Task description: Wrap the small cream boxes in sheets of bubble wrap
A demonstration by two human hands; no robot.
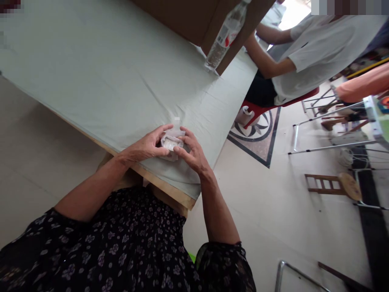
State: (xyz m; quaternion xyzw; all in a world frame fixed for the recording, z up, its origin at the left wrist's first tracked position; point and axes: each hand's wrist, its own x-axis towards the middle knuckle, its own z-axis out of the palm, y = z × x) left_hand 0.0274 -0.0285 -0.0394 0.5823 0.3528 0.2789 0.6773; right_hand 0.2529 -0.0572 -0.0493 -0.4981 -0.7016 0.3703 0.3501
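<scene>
A small white plastic bag (pixel 172 142), bunched around pale contents I cannot make out, rests on the cloth-covered table (pixel 100 69) near its corner. My left hand (pixel 152 144) curves around the left side of the bag, thumb in front and fingers behind. On the other side, my right hand (pixel 192 152) grips the bag's edge with thumb and fingertips. A small clear strip (pixel 176 119) lies just beyond the fingers.
A clear plastic bottle (pixel 223 42) stands against a brown cardboard box (pixel 182 18) at the back. A person in a white shirt (pixel 322 56) sits at right on a red chair (pixel 300 96). A wooden stool (pixel 349 186) lies farther right on the floor.
</scene>
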